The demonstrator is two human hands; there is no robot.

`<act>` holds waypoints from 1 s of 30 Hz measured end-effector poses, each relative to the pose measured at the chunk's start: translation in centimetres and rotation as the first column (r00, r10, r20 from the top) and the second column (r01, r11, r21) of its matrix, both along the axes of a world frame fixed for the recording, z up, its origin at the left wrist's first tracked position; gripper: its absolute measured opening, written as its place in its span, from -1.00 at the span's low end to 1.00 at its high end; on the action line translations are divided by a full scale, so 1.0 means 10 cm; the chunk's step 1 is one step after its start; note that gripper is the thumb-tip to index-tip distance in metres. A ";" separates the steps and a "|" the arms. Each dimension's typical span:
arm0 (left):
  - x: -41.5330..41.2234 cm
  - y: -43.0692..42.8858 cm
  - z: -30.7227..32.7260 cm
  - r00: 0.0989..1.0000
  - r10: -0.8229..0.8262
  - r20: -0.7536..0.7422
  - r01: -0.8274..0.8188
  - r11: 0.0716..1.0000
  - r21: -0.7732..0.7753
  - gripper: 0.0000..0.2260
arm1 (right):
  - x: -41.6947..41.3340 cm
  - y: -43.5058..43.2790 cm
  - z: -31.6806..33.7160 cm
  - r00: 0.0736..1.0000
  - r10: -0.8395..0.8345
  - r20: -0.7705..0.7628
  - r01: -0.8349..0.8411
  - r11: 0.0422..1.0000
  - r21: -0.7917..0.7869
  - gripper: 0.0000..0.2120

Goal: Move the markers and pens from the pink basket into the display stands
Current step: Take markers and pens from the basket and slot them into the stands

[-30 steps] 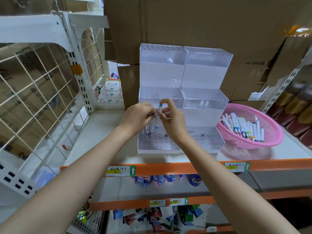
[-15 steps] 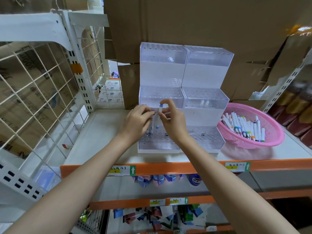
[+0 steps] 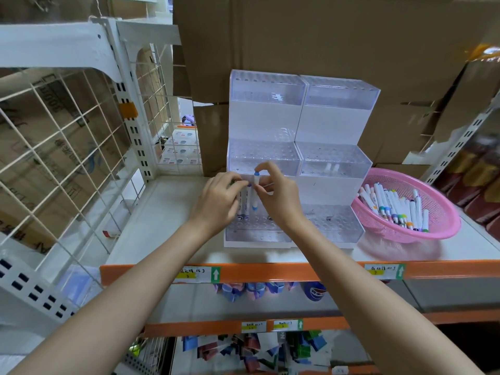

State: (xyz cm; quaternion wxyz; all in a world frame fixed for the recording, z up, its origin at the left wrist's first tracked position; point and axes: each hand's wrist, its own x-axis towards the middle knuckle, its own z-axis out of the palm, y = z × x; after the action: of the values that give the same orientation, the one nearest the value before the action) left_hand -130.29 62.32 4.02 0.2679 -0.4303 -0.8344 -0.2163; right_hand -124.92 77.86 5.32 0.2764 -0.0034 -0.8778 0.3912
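Blue-capped marker [image 3: 255,191] is being pinched upright by the right hand [image 3: 280,197] to meet display stand [image 3: 257,235] holes below it, left hand [image 3: 217,203] gripping spare markers [image 3: 243,203] alongside.

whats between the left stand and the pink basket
The right stand, as the head view shows; the basket sits just beside its lower tier.

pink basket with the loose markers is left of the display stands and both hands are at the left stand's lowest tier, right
No: the pink basket sits to the right of the display stands, as the head view shows. The loose markers lie in it, and the left hand and right hand hold markers at the left stand's lowest tier.
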 end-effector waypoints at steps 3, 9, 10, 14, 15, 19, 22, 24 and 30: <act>-0.01 -0.02 -0.02 1.000 0.002 0.029 -0.001 1.000 -0.014 -0.59 | 0.00 0.02 -0.05 0.999 -0.014 0.029 0.013 0.999 0.042 -0.78; 0.04 -0.06 -0.02 0.999 0.032 -0.006 -0.032 0.997 -0.067 -0.61 | 0.01 0.02 -0.12 0.999 -0.011 0.051 0.003 0.988 0.152 -0.82; 0.05 -0.07 -0.02 0.999 0.038 -0.016 -0.040 0.996 -0.082 -0.61 | 0.01 0.03 -0.12 0.999 -0.012 0.052 0.003 0.986 0.168 -0.82; 0.09 -0.13 -0.06 0.998 0.047 -0.034 -0.052 0.985 -0.167 -0.50 | -0.01 0.05 -0.12 0.998 -0.046 0.051 0.035 0.978 0.207 -0.84; 0.10 -0.14 -0.06 0.998 0.054 -0.028 -0.058 0.982 -0.181 -0.48 | -0.01 0.05 -0.12 0.997 -0.054 0.049 0.043 0.978 0.206 -0.84; 0.13 -0.15 -0.08 0.997 0.072 -0.007 -0.072 0.977 -0.199 -0.47 | 0.01 0.06 -0.14 0.996 -0.044 0.075 0.029 0.980 0.195 -0.88; 0.14 -0.15 -0.09 0.997 0.069 -0.021 -0.071 0.979 -0.192 -0.49 | 0.02 0.06 -0.15 0.995 -0.042 0.092 0.024 0.981 0.191 -0.87; 0.15 -0.16 -0.09 0.997 0.067 -0.028 -0.071 0.980 -0.189 -0.47 | 0.02 0.06 -0.13 0.995 -0.050 0.087 0.032 0.978 0.206 -0.87; 0.18 -0.21 -0.09 0.997 0.079 -0.025 -0.083 0.976 -0.202 -0.44 | 0.05 0.06 -0.13 0.995 -0.056 0.078 0.037 0.972 0.231 -0.89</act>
State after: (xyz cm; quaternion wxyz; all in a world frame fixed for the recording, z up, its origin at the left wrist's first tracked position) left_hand -128.50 60.21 3.10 0.2382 -0.4228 -0.8667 -0.1155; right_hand -124.46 78.48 4.05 0.2471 -0.0085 -0.9276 0.2802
